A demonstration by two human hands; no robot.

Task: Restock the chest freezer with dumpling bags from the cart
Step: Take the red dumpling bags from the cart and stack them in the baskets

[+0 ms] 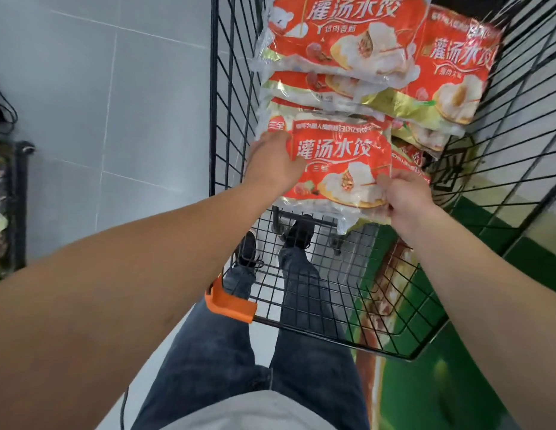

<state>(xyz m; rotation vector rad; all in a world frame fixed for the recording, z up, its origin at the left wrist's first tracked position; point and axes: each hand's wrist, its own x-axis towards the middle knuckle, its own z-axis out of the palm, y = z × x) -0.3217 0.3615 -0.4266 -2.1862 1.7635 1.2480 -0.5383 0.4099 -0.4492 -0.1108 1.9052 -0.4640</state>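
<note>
where the black wire cart (301, 305) holds stock: one red dumpling bag (338, 169) at the near end, gripped at both sides. left hand (275, 166), fingers curled onto its left edge; right hand (405, 197), fingers pinching its right edge. stacked bags (357, 51) lie beyond it. grey tile floor (115, 103) on the left.

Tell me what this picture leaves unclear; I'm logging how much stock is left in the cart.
- Bag count: head view, the dumpling bags overlap, hiding those beneath.
- Left hand fingertips: hidden under the nearest bag.
- Right hand grip: blurred.
- Chest freezer: not clearly in view.
- Cart far end: cut off by the top edge.
</note>
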